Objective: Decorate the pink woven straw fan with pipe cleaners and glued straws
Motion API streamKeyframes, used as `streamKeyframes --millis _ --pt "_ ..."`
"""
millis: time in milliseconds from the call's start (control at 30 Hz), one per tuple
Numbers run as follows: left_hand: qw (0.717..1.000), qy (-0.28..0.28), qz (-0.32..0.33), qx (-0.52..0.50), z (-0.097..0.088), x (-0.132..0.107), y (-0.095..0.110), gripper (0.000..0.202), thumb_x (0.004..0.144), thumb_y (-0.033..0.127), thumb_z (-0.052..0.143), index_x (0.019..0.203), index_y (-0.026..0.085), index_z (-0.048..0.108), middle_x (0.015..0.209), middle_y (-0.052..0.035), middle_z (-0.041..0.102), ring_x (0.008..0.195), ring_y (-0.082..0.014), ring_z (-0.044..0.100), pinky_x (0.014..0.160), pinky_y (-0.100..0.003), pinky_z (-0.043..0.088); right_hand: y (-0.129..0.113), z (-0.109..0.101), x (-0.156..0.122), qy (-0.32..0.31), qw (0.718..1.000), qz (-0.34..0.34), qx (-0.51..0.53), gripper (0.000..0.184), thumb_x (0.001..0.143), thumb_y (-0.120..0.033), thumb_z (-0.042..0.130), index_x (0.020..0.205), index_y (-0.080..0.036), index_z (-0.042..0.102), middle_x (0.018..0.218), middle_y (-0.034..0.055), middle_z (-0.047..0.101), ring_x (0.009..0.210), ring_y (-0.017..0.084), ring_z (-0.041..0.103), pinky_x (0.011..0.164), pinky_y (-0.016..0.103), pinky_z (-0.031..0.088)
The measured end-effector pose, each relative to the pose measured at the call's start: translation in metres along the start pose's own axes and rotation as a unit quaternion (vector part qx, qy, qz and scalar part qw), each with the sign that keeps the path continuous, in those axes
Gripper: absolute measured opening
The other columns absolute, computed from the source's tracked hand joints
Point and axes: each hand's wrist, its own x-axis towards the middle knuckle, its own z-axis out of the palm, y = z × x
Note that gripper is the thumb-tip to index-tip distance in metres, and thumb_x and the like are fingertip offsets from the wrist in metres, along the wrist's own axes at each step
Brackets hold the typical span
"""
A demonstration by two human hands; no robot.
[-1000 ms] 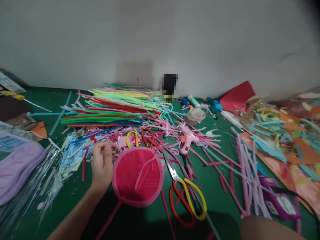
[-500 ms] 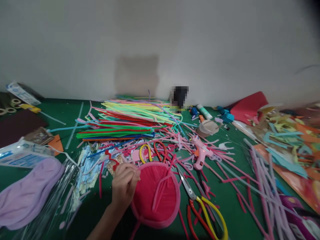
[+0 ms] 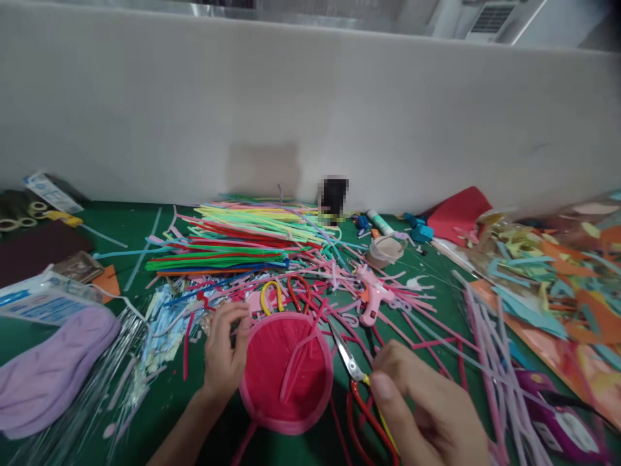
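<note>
A round pink-red piece (image 3: 262, 369) with a pink pipe-cleaner rim lies in front of me, with a bent pink strip (image 3: 297, 362) across it. My left hand (image 3: 226, 353) is at its left rim, thumb and fingers slightly apart, with nothing visible between them. To the right, my right hand (image 3: 431, 408) is closed, thumb against the curled index finger; whatever it may hold is hidden. It covers part of the yellow-handled scissors (image 3: 350, 359). Red handles (image 3: 361, 414) lie beside those. A pink glue gun (image 3: 371, 298) rests beyond.
Colourful pipe cleaners (image 3: 233, 239) are heaped at the back, before a pale wall (image 3: 160, 110). Lilac foam-like shapes (image 3: 58, 369) lie left. Lilac stems (image 3: 490, 362), a purple device (image 3: 557, 414) and paper scraps (image 3: 528, 310) lie right. A small cup (image 3: 385, 251) stands behind the glue gun.
My right hand has come into view over the scissors' handles. My left hand's pinch at the rim has loosened. The view has tilted up and shifted, showing the wall's top edge.
</note>
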Motion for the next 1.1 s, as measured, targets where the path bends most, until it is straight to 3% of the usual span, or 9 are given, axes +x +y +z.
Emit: streamKeyframes --millis 133,233,400,500,633,867,1100 --pt "0.987 -0.132 0.065 0.065 -0.007 0.017 0.009 0.027 0.094 0.026 0.050 0.074 0.022 0.067 0.082 -0.0039 0.072 0.087 -0.0213 0.063 0.085 -0.039 0.049 -0.011 -0.003 0.027 0.036 0.995 -0.084 -0.041 0.038 0.096 -0.015 0.043 0.060 -0.022 0.033 0.051 -0.0035 0.038 0.046 0.011 0.042 0.047 0.026 0.033" --pt "0.954 -0.234 0.100 0.159 0.000 0.037 0.011 0.029 0.097 0.026 0.044 0.086 0.021 0.070 0.091 -0.0061 0.074 0.094 -0.0232 0.063 0.086 -0.041 0.049 -0.003 0.005 0.021 0.009 0.996 -0.054 -0.070 0.037 0.100 -0.021 0.037 0.062 -0.023 0.037 0.053 -0.0026 0.045 0.046 0.012 0.048 0.045 0.023 0.035" --pt "0.925 -0.288 0.092 0.229 0.038 0.077 0.016 0.027 0.095 0.014 0.042 0.112 0.016 0.063 0.110 -0.0122 0.069 0.099 -0.0238 0.062 0.089 -0.039 0.049 0.013 0.022 0.007 -0.090 0.988 0.059 -0.110 0.031 0.102 -0.026 0.026 0.077 -0.023 0.044 0.067 0.0028 0.062 0.050 0.015 0.058 0.047 0.025 0.043" --pt "0.906 -0.322 0.092 0.259 0.061 0.093 0.025 0.024 0.093 0.015 0.048 0.113 0.015 0.062 0.109 -0.0130 0.069 0.101 -0.0254 0.062 0.086 -0.037 0.050 0.017 0.022 0.004 -0.133 0.981 0.094 -0.103 0.026 0.100 -0.020 0.024 0.091 -0.021 0.049 0.076 0.0065 0.068 0.057 0.018 0.065 0.051 0.026 0.047" --pt "0.889 -0.339 0.080 0.296 0.075 0.101 0.033 0.024 0.092 0.013 0.048 0.113 0.014 0.061 0.109 -0.0154 0.068 0.100 -0.0286 0.064 0.081 -0.038 0.050 0.024 0.016 -0.002 -0.136 0.979 0.106 -0.105 0.024 0.099 -0.022 0.033 0.098 -0.023 0.057 0.085 0.0071 0.071 0.071 0.021 0.071 0.061 0.027 0.051" --pt "0.874 -0.363 0.057 0.319 0.069 0.105 0.035 0.025 0.096 0.016 0.041 0.104 0.017 0.065 0.100 -0.0126 0.069 0.092 -0.0262 0.068 0.077 -0.035 0.049 0.041 0.022 -0.013 -0.170 0.969 0.118 -0.138 0.027 0.098 -0.025 0.037 0.099 -0.022 0.064 0.090 0.0083 0.073 0.075 0.021 0.072 0.066 0.028 0.053" --pt "0.874 -0.390 0.012 0.288 0.039 0.109 0.041 0.022 0.096 0.025 0.044 0.097 0.018 0.065 0.097 -0.0100 0.070 0.084 -0.0249 0.068 0.068 -0.031 0.046 0.035 0.028 0.003 -0.200 0.965 0.101 -0.136 0.023 0.097 -0.020 0.040 0.101 -0.022 0.063 0.092 0.0066 0.071 0.081 0.018 0.070 0.071 0.025 0.051"
